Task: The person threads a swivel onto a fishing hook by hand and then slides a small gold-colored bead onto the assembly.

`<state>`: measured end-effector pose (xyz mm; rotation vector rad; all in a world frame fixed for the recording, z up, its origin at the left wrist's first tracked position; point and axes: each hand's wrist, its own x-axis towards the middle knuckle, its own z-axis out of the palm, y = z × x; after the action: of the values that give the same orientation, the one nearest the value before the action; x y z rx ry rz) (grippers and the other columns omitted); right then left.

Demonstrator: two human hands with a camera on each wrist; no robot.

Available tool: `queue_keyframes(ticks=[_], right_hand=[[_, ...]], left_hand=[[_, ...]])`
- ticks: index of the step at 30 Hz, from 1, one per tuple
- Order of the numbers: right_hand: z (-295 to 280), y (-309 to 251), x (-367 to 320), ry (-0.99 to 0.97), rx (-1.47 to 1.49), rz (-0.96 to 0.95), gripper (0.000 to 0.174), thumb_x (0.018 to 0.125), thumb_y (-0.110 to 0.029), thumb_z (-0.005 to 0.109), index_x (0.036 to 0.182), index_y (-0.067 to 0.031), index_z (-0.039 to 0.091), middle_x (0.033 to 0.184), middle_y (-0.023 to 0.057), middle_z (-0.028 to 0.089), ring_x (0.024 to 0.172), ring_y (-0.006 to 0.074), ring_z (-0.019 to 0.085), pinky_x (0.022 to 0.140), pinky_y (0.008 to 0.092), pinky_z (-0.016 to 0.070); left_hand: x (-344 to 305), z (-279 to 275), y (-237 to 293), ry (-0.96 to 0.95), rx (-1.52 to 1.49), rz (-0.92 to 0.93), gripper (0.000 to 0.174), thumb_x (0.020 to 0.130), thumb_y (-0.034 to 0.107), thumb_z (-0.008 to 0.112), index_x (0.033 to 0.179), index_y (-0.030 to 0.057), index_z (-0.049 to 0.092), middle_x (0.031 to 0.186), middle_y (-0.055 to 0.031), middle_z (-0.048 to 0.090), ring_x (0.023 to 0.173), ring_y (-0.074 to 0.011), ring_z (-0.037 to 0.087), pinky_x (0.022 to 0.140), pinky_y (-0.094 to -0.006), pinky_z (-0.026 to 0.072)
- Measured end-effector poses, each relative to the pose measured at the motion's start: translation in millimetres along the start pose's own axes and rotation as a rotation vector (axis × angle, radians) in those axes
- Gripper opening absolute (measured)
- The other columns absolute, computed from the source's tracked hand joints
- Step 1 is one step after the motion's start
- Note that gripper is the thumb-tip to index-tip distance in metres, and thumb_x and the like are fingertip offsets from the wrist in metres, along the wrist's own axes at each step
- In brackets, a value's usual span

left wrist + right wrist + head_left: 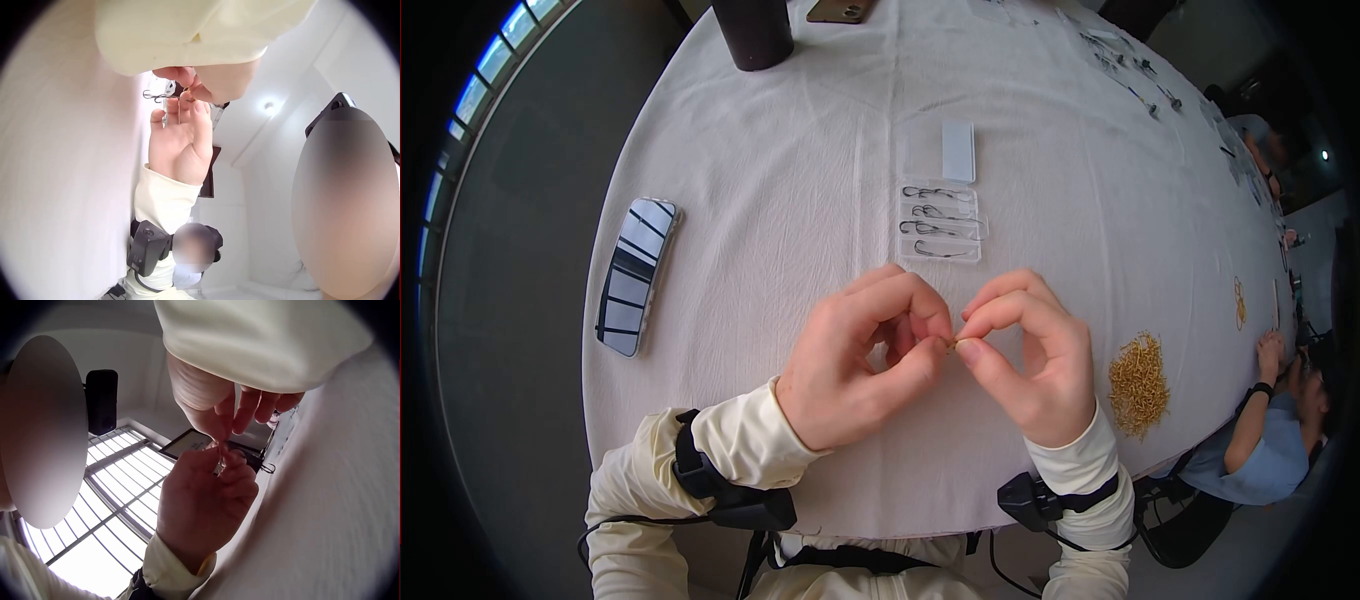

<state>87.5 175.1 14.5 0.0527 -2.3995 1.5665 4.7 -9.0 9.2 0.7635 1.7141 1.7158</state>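
Note:
My left hand [850, 365] and right hand [1040, 365] meet fingertip to fingertip above the table's near half. Thumb and forefinger of each pinch a tiny gold-coloured metal piece [951, 344], mostly hidden by the fingertips. In the left wrist view, a dark curved hook [153, 96] shows beside the fingers; I cannot tell whether a hand holds it. Just beyond my hands lies an open clear plastic box [908, 254] with several dark fish hooks [940, 228] in its compartments. To the right of my right hand is a heap of small gold metal pieces [1140, 385].
A phone [637, 277] lies at the left edge of the white-covered table [750, 180]. At the back stand a dark cup [754, 35] and another phone [840, 10]. Yellow rings [1240, 304] lie far right, where another person [1260, 440] sits. Small dark items [1135, 75] are scattered back right.

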Motion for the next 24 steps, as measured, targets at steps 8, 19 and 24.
queue_keyframes(ticks=[8, 19, 24], right_hand=[[0.2, 1.1, 0.4, 0.009, 0.029, -0.010, 0.008, 0.079, 0.000, 0.071, 0.083, -0.0045, 0.065, 0.091, 0.0066, 0.063, 0.089, 0.0210, 0.059, 0.081, 0.0318, 0.0474], [1.7, 1.6, 0.6, 0.022, 0.008, -0.025, 0.009, 0.078, 0.000, 0.071, 0.082, -0.0046, 0.065, 0.090, 0.0067, 0.063, 0.089, 0.0219, 0.059, 0.080, 0.0327, 0.0475], [2.2, 1.0, 0.5, 0.024, -0.047, -0.048, 0.010, 0.076, 0.000, 0.072, 0.081, -0.0053, 0.065, 0.090, 0.0057, 0.064, 0.088, 0.0221, 0.058, 0.080, 0.0332, 0.0474]], left_hand=[[0.1, -0.4, -0.8, -0.010, 0.009, -0.006, 0.005, 0.090, 0.001, 0.060, 0.095, 0.0011, 0.057, 0.094, -0.0024, 0.055, 0.081, -0.0078, 0.051, 0.072, -0.0232, 0.0435], [-2.9, 5.0, -6.5, 0.028, -0.174, -0.010, 0.006, 0.095, 0.006, 0.063, 0.096, 0.0018, 0.058, 0.092, 0.0002, 0.055, 0.084, -0.0064, 0.050, 0.075, -0.0233, 0.0415], [-3.2, 5.3, -7.1, 0.031, -0.177, -0.071, 0.009, 0.096, 0.009, 0.063, 0.096, 0.0015, 0.057, 0.092, 0.0007, 0.055, 0.084, -0.0059, 0.049, 0.075, -0.0229, 0.0412]])
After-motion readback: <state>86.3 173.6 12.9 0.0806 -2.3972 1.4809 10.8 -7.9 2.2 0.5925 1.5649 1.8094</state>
